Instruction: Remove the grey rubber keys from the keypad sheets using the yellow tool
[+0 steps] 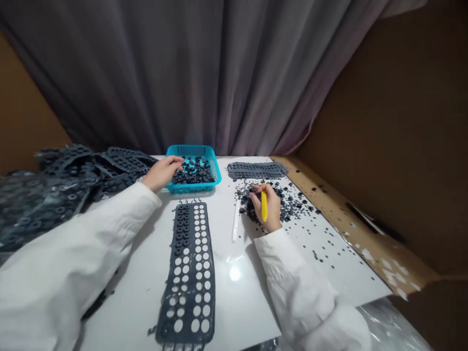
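Observation:
My left hand (163, 172) is over the left side of a turquoise plastic basket (218, 180), fingers stretched toward the small black rubber rings (193, 176) inside. I see nothing held in it. My right hand (269, 207) is closed round a yellow-handled tool (263, 204), whose tip is too small to make out. Beneath that hand lies a heap of small black scraps (287, 207). Between my arms a dark rubber sheet (192, 273) lies lengthwise, with rows of round holes. Several rings still sit in its upper left holes.
A second perforated sheet (258, 170) lies at the back right. A white strip (236, 222) rests left of the scraps. More dark sheets (106, 165) and a clear bag of rings (40, 209) are piled at left. A grey curtain (190, 73) hangs behind; cardboard (387, 146) stands right.

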### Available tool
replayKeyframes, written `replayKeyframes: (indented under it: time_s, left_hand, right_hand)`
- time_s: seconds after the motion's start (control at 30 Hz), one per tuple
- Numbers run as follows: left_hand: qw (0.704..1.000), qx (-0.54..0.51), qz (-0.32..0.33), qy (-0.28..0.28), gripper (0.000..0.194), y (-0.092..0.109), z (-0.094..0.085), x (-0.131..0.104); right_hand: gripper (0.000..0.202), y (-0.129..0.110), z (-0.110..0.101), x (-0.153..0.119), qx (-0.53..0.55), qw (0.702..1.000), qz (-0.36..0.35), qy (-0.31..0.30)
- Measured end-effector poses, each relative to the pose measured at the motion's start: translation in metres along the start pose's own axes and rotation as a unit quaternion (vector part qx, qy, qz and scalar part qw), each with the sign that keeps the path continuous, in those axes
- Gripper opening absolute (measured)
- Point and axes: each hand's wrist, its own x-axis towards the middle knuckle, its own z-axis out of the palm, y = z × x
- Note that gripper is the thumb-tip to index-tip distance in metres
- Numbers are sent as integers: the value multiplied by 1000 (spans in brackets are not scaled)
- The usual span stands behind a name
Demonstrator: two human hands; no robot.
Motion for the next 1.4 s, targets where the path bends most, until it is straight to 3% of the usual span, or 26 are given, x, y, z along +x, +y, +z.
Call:
replayKeyframes:
  time_s: [0.1, 0.23, 0.33, 0.4, 0.47, 0.53, 0.6, 0.63, 0.77, 0.87, 0.97, 1.07, 1.17, 1.23, 1.4]
  left_hand:
    - [1000, 9, -15, 20, 48, -15, 8, 42]
    - [1000, 10, -18, 10, 65, -28, 9, 48]
    - [999, 47, 10, -3, 67, -25, 1, 24]
    - [993, 100, 48, -36, 57, -19, -5, 1]
    - [978, 151, 93, -113, 42, -15, -8, -25]
    - [947, 201, 107, -224, 33, -15, -8, -50]
    - [907, 270, 118, -300, 24, -20, -7, -71]
    - [893, 304, 125, -308, 21, -23, -6, -79]
    - [880, 363, 164, -261, 17, -38, -4, -96]
    - [887, 352, 202, -221, 17, -50, -5, -99]
    - [886, 350, 245, -180, 20, -58, -6, -103]
    - [886, 328, 284, -164, 22, -59, -4, -110]
    - [877, 295, 304, -227, 16, -59, 0, -117]
    - [873, 290, 296, -257, 14, -61, 3, -120]
    - [890, 279, 254, -257, 16, -68, 7, -122]
  right_hand:
    - [17, 15, -4, 5, -100, 995, -4, 16]
    - [7, 0, 17, -10, -36, 997, -60, -39]
    - [8, -20, 31, -26, 7, 991, -91, -99]
    - [11, -32, 36, -37, 33, 981, -115, -151]
    - [13, -42, 37, -47, 44, 966, -139, -212]
    - [15, -49, 37, -56, 61, 949, -143, -273]
    - [21, -53, 38, -64, 105, 940, -102, -310]
    - [25, -55, 40, -68, 133, 939, -65, -310]
    - [34, -54, 52, -78, 237, 930, 82, -268]
    - [29, -55, 62, -84, 284, 901, 146, -293]
    - [19, -58, 69, -90, 251, 901, 183, -304]
    - [14, -60, 75, -93, 187, 919, 181, -295]
    - [12, -60, 78, -94, 157, 927, 159, -302]
    - [9, -59, 79, -94, 144, 930, 142, -308]
    - [10, -58, 78, -94, 122, 929, 134, -322]
